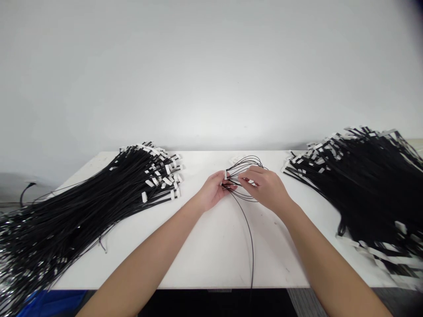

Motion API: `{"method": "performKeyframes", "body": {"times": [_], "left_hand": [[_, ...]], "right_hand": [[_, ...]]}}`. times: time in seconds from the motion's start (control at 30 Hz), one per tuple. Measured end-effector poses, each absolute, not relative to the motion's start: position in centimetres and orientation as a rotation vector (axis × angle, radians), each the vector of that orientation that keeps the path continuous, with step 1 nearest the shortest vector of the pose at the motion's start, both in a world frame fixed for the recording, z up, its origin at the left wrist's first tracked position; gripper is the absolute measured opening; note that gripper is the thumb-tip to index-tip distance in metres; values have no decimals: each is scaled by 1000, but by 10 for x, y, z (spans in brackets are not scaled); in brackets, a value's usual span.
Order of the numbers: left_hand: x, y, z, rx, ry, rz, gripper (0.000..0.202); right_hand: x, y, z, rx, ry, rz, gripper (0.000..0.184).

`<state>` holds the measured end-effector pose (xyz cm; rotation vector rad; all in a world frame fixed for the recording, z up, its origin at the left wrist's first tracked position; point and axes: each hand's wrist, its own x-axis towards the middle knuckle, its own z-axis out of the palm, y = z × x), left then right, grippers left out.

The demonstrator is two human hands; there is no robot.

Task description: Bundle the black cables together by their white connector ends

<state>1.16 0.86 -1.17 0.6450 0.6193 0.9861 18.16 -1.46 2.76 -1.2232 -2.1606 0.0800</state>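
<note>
Over the middle of the white table, my left hand point(214, 190) is closed on a white connector point(226, 175). Thin black wires point(246, 164) fan out from that connector to the right and bow into loops. My right hand point(264, 184) pinches among these wires, a short way right of the connector; exactly what lies between its fingertips is hidden. One longer black wire point(249, 229) drops from my left hand across the table and over its front edge.
A big heap of black cables point(95, 207) with white connectors lies at left. Another heap point(366, 185) with white connectors at both ends spreads at right. Small white pieces point(235, 159) sit behind my hands. The table point(205, 259) meets a pale wall. Something blue point(53, 304) shows below left.
</note>
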Motion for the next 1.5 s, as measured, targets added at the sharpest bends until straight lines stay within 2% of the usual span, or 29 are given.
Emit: {"method": "performKeyframes", "body": {"times": [0.43, 0.93, 1.2, 1.3, 1.5], "left_hand": [[12, 7, -11, 695, 642, 966, 20], [13, 7, -10, 651, 645, 988, 18], [13, 10, -9, 596, 643, 1030, 15], [12, 13, -9, 477, 649, 1097, 15], [10, 18, -8, 308, 669, 1201, 15]], "right_hand": [[173, -15, 16, -1223, -2194, -152, 20], [168, -15, 8, -1213, -2211, -216, 21], [174, -13, 19, -1155, -2137, -279, 15], [180, -11, 25, -1062, -2069, -373, 21], [182, -12, 21, -918, -2470, -329, 23]]}}
